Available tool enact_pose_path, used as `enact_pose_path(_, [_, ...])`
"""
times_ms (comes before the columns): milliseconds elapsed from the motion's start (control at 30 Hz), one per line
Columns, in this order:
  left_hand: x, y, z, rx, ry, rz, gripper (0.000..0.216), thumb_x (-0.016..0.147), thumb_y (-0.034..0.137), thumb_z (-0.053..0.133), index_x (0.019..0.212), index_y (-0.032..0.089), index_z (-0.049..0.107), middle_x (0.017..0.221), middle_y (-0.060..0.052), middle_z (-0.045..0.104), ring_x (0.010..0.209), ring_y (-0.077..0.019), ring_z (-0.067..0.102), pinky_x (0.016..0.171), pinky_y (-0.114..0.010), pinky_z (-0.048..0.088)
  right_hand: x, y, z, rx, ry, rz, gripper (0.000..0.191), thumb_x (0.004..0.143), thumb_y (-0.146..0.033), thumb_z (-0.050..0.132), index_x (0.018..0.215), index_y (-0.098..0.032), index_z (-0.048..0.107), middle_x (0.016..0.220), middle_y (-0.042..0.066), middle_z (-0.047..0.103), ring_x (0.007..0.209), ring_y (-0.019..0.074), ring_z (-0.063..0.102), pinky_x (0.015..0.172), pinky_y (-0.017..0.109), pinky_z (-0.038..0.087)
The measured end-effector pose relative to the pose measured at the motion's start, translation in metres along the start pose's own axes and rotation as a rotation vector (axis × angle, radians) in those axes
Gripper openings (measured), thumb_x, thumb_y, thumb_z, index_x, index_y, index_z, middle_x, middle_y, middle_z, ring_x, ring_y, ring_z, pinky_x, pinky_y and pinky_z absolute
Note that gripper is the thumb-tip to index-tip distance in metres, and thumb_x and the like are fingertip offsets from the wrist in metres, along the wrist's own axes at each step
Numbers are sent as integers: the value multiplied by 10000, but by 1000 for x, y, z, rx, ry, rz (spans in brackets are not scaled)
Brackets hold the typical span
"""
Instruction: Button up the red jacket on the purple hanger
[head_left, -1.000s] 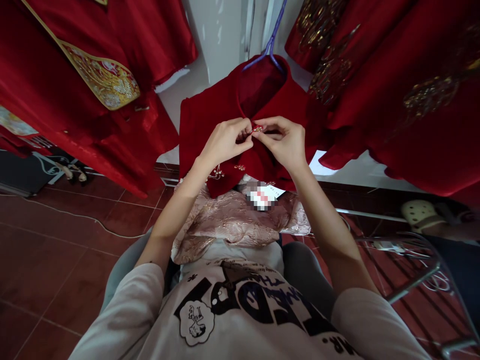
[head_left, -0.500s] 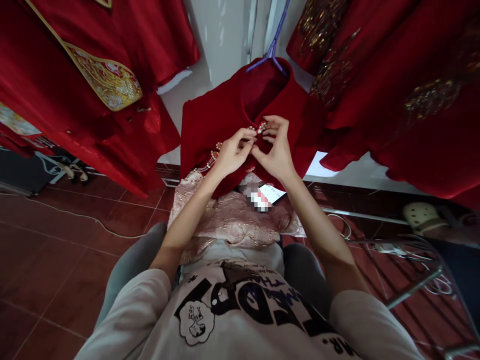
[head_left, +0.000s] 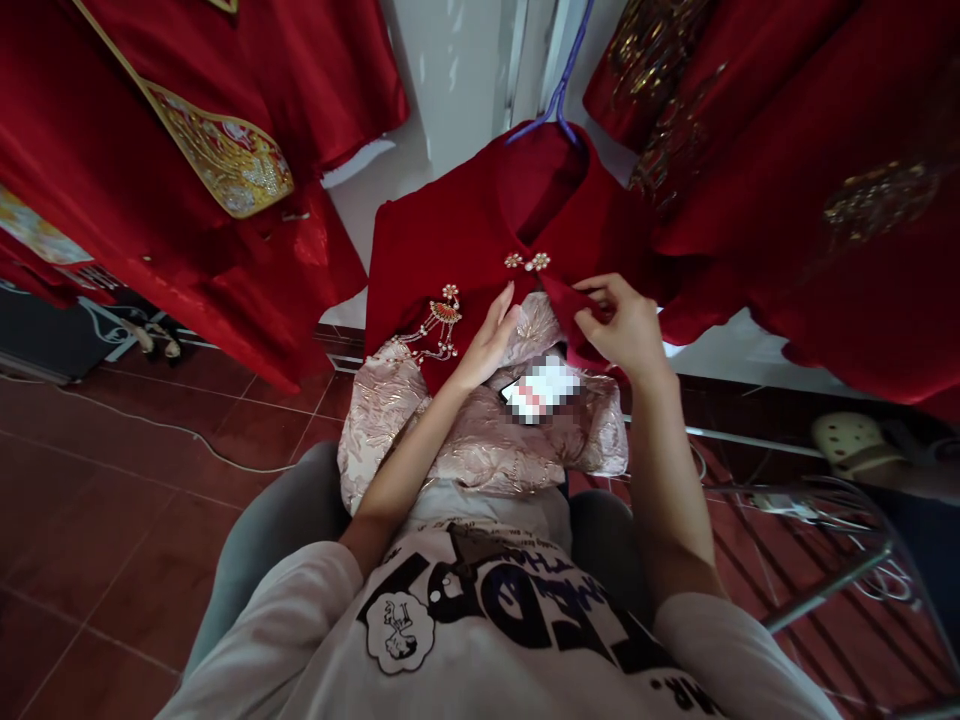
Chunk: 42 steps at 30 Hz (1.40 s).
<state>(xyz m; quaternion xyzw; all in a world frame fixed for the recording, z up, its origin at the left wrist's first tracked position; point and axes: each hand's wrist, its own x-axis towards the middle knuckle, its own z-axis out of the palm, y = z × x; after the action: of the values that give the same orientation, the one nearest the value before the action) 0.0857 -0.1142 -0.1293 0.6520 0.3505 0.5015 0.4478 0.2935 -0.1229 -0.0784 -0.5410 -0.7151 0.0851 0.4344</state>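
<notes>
A short red velvet jacket (head_left: 435, 250) hangs in front of me on a purple hanger (head_left: 559, 95). Its collar is closed by a small pearl and gold clasp (head_left: 527, 262), and a gold fan brooch (head_left: 442, 315) with dangling chains sits on its left front. My left hand (head_left: 487, 340) lies flat on the left front panel with its fingers apart. My right hand (head_left: 626, 325) pinches the edge of the right front panel and holds it out. Pink gold-patterned fabric (head_left: 390, 400) bunches below the jacket, with a white tag (head_left: 540, 385) on it.
Red embroidered garments hang at the left (head_left: 187, 150) and right (head_left: 787, 180). A metal rack frame (head_left: 832, 580) stands low at the right, with a beige perforated shoe (head_left: 847, 440) beyond it. A cable (head_left: 180, 435) runs over the red tile floor on the left.
Both hands have left the collar clasp and dropped lower. The clasp now shows fastened. The right hand has taken hold of the jacket's front edge, and the left hand has spread flat.
</notes>
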Motion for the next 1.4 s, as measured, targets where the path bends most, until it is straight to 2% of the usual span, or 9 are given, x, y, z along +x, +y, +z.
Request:
enact_pose_path(167, [-5,-9,-3,-16,96,-67,526,1040,598,383,1501,345,397,1687,-13,280,1578,-255,224,1264,-521,291,-7,-22,-39,76,-36,-24,199,780,-232,611,965,-228,683,852,43,741,803,216,707,812,393,559])
enact_pose_path(333, [-12,-10,-13,-22,191,64,405,1038,561,418,1273,271,576,1428,-90,599,1268,-245,624,1007,-457,568,-17,-42,-57,229,-217,-79,212,820,-369,686,987,-243,649,959,51,716,881,201,683,768,355,557])
enact_pose_path(433, [-13,-14,-23,49,448,201,250,999,459,546,1102,245,625,1192,-90,667,978,-187,676,764,-311,608,-19,-44,-58,299,-376,-90,306,811,-421,720,1041,-238,633,1015,66,689,881,194,662,784,362,567])
enact_pose_path(567, [-10,-24,-42,124,762,296,146,930,262,645,1072,240,618,1134,-70,607,898,-146,622,743,-253,570,-19,-43,-56,379,-553,-63,427,769,-438,761,1102,-215,613,1066,88,668,887,205,661,797,383,577])
enact_pose_path(700, [-8,-32,-50,38,679,185,180,905,168,629,1060,234,565,1034,-49,651,817,-131,647,645,-214,549,-17,-44,-48,396,-613,-10,440,756,-478,789,1072,-213,636,963,67,681,880,206,668,801,386,579])
enact_pose_path(833, [-11,-32,-45,32,572,131,187,911,153,587,1076,239,568,1052,-56,693,906,-149,689,618,-198,557,-13,-50,-19,452,-592,9,442,721,-510,824,986,-201,652,856,46,683,800,179,659,757,356,568])
enact_pose_path(1067, [-17,-26,-48,104,581,81,236,957,232,576,1192,244,597,1241,-88,674,1062,-190,683,701,-251,602,-10,-56,53,528,-401,15,404,721,-532,794,895,-190,667,823,37,677,775,166,649,703,325,552])
enact_pose_path(1233, [-16,-28,-49,83,545,61,240,990,287,558,1217,256,630,1329,-82,655,1165,-213,661,791,-296,633,-1,-63,79,603,-294,34,391,742,-492,772,981,-210,646,909,34,675,820,157,664,714,302,562])
enact_pose_path(1400, [-11,-25,-52,37,484,12,269,975,286,580,1231,260,658,1313,-65,678,1071,-195,698,736,-267,638,18,-64,100,533,-163,21,289,793,-389,722,1004,-214,631,910,29,666,800,153,662,749,313,581])
